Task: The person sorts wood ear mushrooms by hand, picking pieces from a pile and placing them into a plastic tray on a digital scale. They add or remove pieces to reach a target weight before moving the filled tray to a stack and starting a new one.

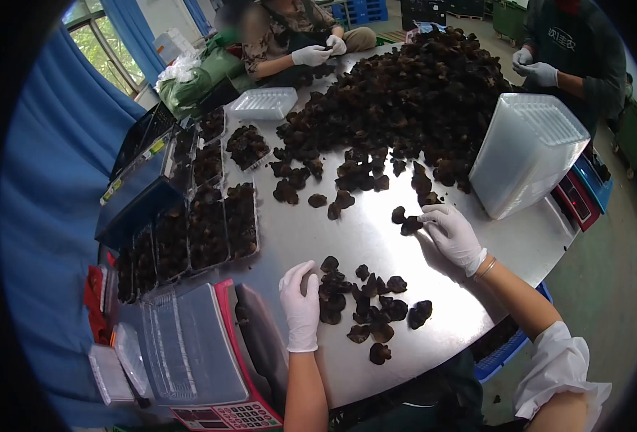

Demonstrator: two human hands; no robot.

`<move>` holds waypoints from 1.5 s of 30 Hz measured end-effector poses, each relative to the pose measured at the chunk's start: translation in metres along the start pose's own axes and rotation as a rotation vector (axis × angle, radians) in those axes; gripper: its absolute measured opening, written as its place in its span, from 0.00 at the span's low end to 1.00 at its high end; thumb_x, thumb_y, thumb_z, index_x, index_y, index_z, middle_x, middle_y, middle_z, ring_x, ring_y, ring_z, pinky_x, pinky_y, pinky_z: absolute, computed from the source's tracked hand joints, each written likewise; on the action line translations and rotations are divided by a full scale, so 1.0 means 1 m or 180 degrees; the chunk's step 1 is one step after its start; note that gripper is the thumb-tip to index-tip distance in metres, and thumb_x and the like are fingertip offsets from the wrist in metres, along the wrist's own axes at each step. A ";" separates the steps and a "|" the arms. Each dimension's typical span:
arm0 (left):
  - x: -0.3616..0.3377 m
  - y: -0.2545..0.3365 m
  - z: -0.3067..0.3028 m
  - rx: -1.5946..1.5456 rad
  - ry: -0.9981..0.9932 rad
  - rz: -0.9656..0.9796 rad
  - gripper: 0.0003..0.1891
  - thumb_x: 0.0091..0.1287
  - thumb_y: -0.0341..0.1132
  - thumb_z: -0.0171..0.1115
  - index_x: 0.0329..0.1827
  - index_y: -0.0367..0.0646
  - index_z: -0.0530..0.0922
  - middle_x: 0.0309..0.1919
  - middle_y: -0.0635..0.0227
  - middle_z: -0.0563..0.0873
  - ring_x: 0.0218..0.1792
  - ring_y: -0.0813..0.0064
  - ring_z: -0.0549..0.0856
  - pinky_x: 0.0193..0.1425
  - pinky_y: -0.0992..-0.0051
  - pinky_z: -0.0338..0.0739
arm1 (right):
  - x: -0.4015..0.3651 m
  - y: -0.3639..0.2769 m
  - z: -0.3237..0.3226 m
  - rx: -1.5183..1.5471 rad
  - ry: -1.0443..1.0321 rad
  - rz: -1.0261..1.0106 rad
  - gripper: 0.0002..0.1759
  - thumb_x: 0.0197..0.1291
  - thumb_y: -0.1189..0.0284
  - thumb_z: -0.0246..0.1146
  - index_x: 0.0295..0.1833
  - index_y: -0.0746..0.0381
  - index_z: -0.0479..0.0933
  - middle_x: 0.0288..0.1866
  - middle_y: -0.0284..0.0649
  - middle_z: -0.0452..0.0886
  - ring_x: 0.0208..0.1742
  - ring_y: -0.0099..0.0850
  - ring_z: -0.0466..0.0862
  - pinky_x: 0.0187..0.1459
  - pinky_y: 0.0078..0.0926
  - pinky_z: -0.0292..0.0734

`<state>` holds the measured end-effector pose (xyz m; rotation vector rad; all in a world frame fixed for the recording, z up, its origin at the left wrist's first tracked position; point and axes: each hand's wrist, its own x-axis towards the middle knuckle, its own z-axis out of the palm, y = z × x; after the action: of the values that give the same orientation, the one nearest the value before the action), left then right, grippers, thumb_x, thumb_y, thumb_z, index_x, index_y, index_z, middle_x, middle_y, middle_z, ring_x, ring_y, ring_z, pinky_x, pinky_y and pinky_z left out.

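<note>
While the head view looks down on the round stainless-steel table (311, 234), the left hand (300, 306), in a white glove, lies below the centre of the frame with its long axis pointing up the frame. Its fingers are together and lightly cupped, clamped on nothing, against the left edge of the small pile (365, 306) of dark, wrinkled, ear-shaped fungus pieces. The pile's long axis runs from upper left to lower right.

The right hand (454, 236), also gloved, points toward the left of the frame right of centre. Its thumb and forefinger are drawn together on a single fungus piece (410, 226).

The large heap (419, 93) fills the upper centre. A ribbed stack of clear trays (523, 155) leans at upper right. Filled trays (210, 223) line the left.
</note>
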<state>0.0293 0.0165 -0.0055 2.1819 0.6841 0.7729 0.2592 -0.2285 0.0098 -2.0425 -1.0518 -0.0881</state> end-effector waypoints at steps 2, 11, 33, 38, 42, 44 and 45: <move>0.000 -0.002 0.000 0.0007 -0.0020 -0.0023 0.12 0.66 0.27 0.62 0.52 0.40 0.85 0.51 0.61 0.86 0.55 0.61 0.82 0.66 0.65 0.73 | 0.000 0.007 -0.003 -0.0059 0.0002 -0.0016 0.08 0.63 0.79 0.63 0.47 0.61 0.82 0.54 0.43 0.82 0.56 0.39 0.81 0.59 0.34 0.77; -0.002 -0.009 0.001 -0.0079 -0.0089 -0.0064 0.12 0.67 0.29 0.63 0.53 0.42 0.85 0.52 0.61 0.85 0.57 0.61 0.80 0.67 0.64 0.71 | 0.023 0.038 -0.008 0.0080 0.0521 0.0057 0.11 0.63 0.76 0.58 0.50 0.60 0.81 0.52 0.43 0.82 0.57 0.43 0.79 0.63 0.35 0.72; 0.002 -0.006 0.003 -0.0144 -0.0084 -0.0150 0.12 0.67 0.29 0.63 0.53 0.41 0.85 0.52 0.61 0.85 0.57 0.62 0.80 0.67 0.65 0.71 | -0.004 0.042 0.003 -0.0962 0.0602 -0.0199 0.23 0.61 0.69 0.61 0.63 0.60 0.78 0.65 0.52 0.77 0.68 0.51 0.72 0.72 0.44 0.65; 0.002 -0.004 0.002 -0.0061 -0.0131 -0.0157 0.13 0.68 0.29 0.63 0.54 0.41 0.84 0.52 0.62 0.85 0.58 0.62 0.80 0.68 0.65 0.71 | -0.037 -0.047 0.014 -0.0287 -0.0573 -0.0273 0.27 0.61 0.64 0.61 0.67 0.56 0.73 0.66 0.50 0.75 0.65 0.52 0.73 0.69 0.46 0.66; 0.002 -0.004 0.002 0.0010 -0.0120 -0.0107 0.13 0.68 0.29 0.62 0.54 0.41 0.84 0.53 0.62 0.85 0.58 0.62 0.80 0.68 0.65 0.71 | -0.058 -0.076 0.015 0.0073 -0.1049 -0.0339 0.23 0.62 0.68 0.62 0.64 0.55 0.77 0.66 0.47 0.76 0.63 0.48 0.76 0.66 0.48 0.68; 0.001 -0.004 0.001 0.0043 -0.0148 -0.0099 0.13 0.68 0.29 0.62 0.54 0.41 0.84 0.53 0.62 0.85 0.58 0.62 0.80 0.68 0.65 0.71 | -0.050 -0.067 0.010 0.0203 -0.0876 -0.0485 0.20 0.62 0.70 0.61 0.60 0.55 0.80 0.62 0.45 0.79 0.61 0.45 0.77 0.64 0.46 0.70; 0.001 -0.004 0.001 0.0011 -0.0160 -0.0128 0.13 0.68 0.29 0.62 0.54 0.41 0.84 0.53 0.62 0.85 0.58 0.62 0.80 0.68 0.65 0.71 | -0.041 -0.046 0.013 0.0503 -0.0590 -0.0499 0.18 0.63 0.70 0.62 0.58 0.56 0.81 0.58 0.43 0.82 0.59 0.42 0.77 0.62 0.41 0.71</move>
<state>0.0299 0.0194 -0.0087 2.1764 0.7022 0.6944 0.1964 -0.2311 0.0138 -1.8505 -1.2914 0.1030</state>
